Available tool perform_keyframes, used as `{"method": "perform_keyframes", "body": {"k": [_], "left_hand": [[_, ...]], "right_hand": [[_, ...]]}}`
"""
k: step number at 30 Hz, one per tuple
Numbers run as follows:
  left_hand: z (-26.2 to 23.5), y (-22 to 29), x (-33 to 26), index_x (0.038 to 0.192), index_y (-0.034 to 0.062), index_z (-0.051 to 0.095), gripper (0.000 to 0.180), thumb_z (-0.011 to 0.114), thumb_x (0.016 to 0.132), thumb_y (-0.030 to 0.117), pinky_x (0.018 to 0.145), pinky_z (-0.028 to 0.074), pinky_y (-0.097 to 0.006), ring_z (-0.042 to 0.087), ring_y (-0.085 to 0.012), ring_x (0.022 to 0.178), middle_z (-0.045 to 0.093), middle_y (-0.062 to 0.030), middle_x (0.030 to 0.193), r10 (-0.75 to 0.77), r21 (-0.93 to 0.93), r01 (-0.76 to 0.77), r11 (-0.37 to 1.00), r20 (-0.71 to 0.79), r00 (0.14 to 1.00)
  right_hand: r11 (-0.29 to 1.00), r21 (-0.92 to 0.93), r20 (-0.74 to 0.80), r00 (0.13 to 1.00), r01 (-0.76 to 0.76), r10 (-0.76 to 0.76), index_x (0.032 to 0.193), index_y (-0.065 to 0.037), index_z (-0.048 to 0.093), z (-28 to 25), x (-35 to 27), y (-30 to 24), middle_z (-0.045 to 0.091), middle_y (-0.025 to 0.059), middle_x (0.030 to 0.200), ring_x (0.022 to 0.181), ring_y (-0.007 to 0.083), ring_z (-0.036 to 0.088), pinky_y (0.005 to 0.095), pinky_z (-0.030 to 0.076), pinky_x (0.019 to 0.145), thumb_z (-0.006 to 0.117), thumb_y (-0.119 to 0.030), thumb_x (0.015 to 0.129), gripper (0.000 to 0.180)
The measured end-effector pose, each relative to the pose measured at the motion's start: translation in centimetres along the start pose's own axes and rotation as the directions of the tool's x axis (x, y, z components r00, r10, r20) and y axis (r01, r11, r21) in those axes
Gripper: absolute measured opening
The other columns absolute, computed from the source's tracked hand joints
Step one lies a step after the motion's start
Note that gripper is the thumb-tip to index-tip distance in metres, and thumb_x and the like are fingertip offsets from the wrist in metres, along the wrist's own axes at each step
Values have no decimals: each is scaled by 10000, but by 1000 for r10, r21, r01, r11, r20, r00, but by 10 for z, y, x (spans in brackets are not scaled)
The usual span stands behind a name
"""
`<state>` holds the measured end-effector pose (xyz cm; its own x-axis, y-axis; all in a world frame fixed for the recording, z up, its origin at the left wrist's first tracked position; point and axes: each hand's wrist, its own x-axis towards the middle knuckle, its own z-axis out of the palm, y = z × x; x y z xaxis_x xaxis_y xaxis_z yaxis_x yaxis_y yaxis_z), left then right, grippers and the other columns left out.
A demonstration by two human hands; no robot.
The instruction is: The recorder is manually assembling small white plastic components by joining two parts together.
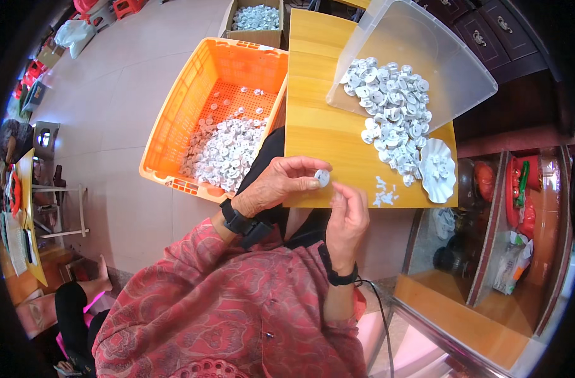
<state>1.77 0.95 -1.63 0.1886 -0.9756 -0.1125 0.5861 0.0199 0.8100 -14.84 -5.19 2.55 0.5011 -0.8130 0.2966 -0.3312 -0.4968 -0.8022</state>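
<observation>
My left hand (272,186) pinches a small white round plastic piece (322,178) between thumb and fingertips, just over the near edge of the yellow wooden table (316,82). Close by on the right, my right hand (348,220) has thumb and fingers pressed together; whatever they hold is too small to make out. A heap of similar white round pieces (398,107) spills onto the table from a tipped translucent plastic bin (448,63). Several tiny white parts (384,194) lie near the table's front edge. More small parts sit in a white scalloped dish (431,191).
Left of the table, an orange plastic crate (164,135) holds many white pieces. Behind it stands a cardboard box (272,38) of similar pieces. An open-fronted cabinet (464,302) is at the right. Another person's leg (73,315) shows at lower left. A black cable (385,309) hangs beside my right arm.
</observation>
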Motion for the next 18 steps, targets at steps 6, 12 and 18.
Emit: {"method": "perform_keyframes", "body": {"k": [6, 12, 18], "left_hand": [[0, 0, -1, 1268, 6, 640, 364, 696, 911, 40, 1001, 505, -312, 648, -176, 1109, 685, -116, 1200, 2, 0, -2, 1000, 31, 1000], [-2, -3, 0, 1268, 1, 639, 359, 694, 916, 50, 996, 509, -316, 656, -181, 1094, 693, -116, 1184, -1, 0, 1, 1000, 24, 1000], [-2, 1, -1, 1259, -4, 642, 354, 698, 914, 51, 990, 511, -314, 658, -175, 1086, 696, -113, 1178, -25, 36, 24, 999, 18, 1000]], "right_hand": [[988, 111, -35, 993, -109, 113, 1151, 21, 600, 8, 1, -1, 658, 130, 888, 785, 228, 657, 349, 539, 730, 636, 18, 910, 243], [999, 33, -18, 1000, 11, -11, 1192, 32, 569, 7, 3, -4, 664, 119, 850, 736, 210, 656, 330, 546, 684, 651, 35, 892, 311], [996, -36, -20, 997, 79, -80, 1170, 36, 581, 7, 4, -3, 653, 122, 828, 711, 219, 644, 342, 541, 661, 661, 41, 874, 307]]}}
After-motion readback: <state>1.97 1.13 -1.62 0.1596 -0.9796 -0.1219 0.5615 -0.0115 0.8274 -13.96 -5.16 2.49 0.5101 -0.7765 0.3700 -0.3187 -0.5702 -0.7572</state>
